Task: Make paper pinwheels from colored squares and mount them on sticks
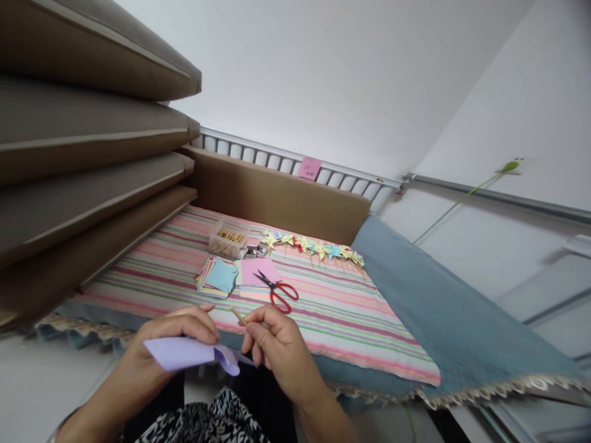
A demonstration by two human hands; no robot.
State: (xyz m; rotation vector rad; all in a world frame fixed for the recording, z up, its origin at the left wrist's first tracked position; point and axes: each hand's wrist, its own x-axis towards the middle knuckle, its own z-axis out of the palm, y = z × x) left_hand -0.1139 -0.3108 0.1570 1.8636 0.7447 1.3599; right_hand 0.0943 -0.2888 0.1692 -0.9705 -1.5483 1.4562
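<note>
My left hand [170,335] pinches a folded lilac paper [184,354] near the bottom of the view, its fingers closed on the top edge. My right hand [277,344] is closed on a thin wooden stick [238,315] that points up and left, close to the paper's curled right end. Both hands hover in front of the near edge of a striped cloth [351,307]. Beyond them on the cloth lie red-handled scissors [279,289] and a stack of coloured paper squares [219,277].
A clear plastic box of wooden sticks [227,240] and a row of small paper pinwheels [314,246] sit at the back by a brown board [277,197]. Stacked brown cushions [83,154] stand at left, a blue cover [438,314] at right.
</note>
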